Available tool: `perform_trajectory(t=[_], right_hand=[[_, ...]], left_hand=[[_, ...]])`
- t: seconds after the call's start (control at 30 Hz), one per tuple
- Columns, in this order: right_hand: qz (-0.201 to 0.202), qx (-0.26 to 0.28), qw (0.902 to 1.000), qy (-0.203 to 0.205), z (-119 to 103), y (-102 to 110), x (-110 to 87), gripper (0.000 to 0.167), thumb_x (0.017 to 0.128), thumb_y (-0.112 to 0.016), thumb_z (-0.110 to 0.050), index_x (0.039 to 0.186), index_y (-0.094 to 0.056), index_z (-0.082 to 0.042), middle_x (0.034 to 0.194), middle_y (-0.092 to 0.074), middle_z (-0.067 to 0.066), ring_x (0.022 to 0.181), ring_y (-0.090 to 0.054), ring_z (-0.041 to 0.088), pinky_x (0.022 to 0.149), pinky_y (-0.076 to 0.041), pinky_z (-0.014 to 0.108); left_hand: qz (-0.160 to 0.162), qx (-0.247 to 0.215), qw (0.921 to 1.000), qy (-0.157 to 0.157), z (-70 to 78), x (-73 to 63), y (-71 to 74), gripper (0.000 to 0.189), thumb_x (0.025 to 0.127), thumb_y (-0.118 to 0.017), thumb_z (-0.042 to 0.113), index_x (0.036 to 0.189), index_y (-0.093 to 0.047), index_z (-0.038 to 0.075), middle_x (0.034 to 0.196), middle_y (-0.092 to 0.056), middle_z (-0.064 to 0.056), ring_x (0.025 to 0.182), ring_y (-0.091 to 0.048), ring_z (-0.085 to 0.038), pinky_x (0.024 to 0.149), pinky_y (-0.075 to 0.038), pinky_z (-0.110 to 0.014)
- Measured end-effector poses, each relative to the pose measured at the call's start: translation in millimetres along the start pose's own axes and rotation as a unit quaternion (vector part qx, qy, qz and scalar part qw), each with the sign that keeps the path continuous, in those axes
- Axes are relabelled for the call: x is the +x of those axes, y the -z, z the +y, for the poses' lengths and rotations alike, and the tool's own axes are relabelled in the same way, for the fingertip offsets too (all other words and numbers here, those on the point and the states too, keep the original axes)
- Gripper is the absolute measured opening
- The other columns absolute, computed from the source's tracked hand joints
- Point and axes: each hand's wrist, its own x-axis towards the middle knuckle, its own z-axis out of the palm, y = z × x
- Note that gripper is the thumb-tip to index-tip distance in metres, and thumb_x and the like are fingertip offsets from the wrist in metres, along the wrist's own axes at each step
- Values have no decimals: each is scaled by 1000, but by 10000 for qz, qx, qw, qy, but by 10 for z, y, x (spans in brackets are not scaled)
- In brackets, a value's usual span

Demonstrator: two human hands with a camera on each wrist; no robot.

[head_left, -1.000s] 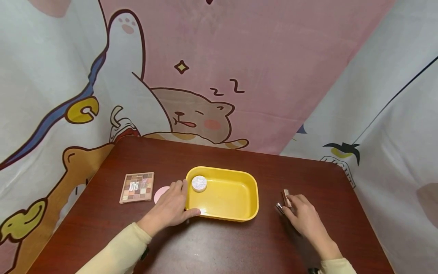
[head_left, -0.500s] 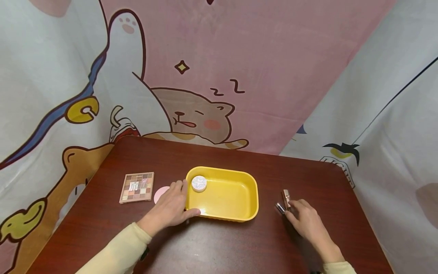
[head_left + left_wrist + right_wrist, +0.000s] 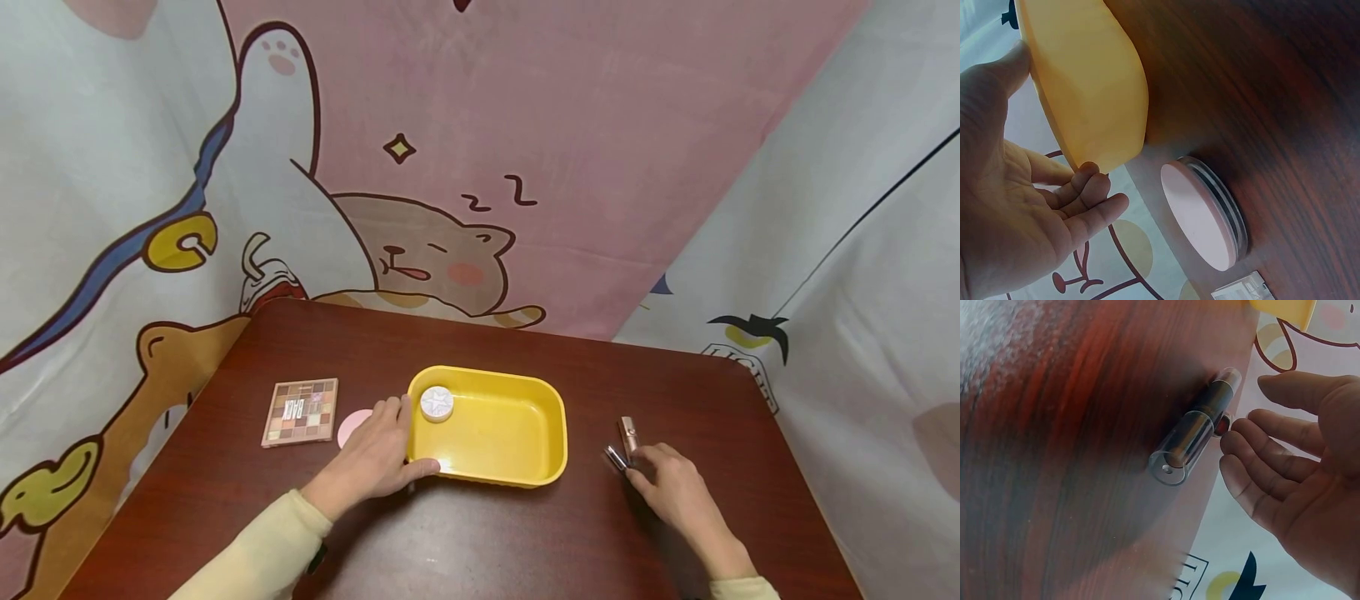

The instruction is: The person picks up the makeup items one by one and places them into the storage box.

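Note:
My left hand (image 3: 371, 454) holds the left end of a yellow tray (image 3: 498, 479), thumb at the near rim and fingers along the side. In the left wrist view its curled fingertips meet the tray wall (image 3: 1094, 81). Inside the tray's far-left corner sits a round white compact with a star pattern (image 3: 437, 403). My right hand (image 3: 678, 487) is just beside two lipstick tubes, its fingers loosely bent with nothing between them. One tube is rose-gold (image 3: 627, 431); the other is a slim dark lipstick with a clear cap (image 3: 1194, 434), lying on the table.
A pink round jar (image 3: 1200, 215) stands left of the tray, partly behind my left hand in the head view. Farther left lies an eyeshadow palette (image 3: 300, 412). Cartoon-printed cloth (image 3: 562, 167) hangs beyond the brown table (image 3: 465, 550).
My right hand has drawn slightly back toward me, so more of the rose-gold tube shows. My left hand and the tray have stayed in place.

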Motion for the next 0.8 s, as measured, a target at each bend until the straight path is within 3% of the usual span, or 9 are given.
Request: perform_trajectory(t=[0.2, 0.53, 0.8], right_hand=[[-106, -24, 9999, -58, 17, 1, -14, 26, 79, -83, -7, 102, -73, -1, 96, -69, 13, 82, -66, 32, 69, -52, 54], [-321, -170, 9990, -244, 44, -30, -52, 27, 77, -86, -7, 100, -72, -5, 86, -62, 3, 71, -52, 18, 62, -46, 43], [-410, -252, 9981, -373, 61, -60, -89, 25, 76, -86, -7, 94, -69, -8, 85, -60, 2, 71, -53, 18, 62, -47, 43]], left_hand=[[-17, -9, 10000, 21, 5, 4, 3, 101, 81, -83, 58, 138, -45, -16, 112, -55, -22, 95, -48, -28, 85, -48, -39], [12, 26, 10000, -18, -16, 9, -10, 100, 81, -82, 59, 137, -45, -15, 109, -54, -20, 93, -46, -26, 84, -47, -37], [-19, 16, 10000, 0, -7, 6, -6, 99, 81, -82, 58, 137, -45, -15, 109, -54, -19, 92, -46, -26, 82, -47, -37]])
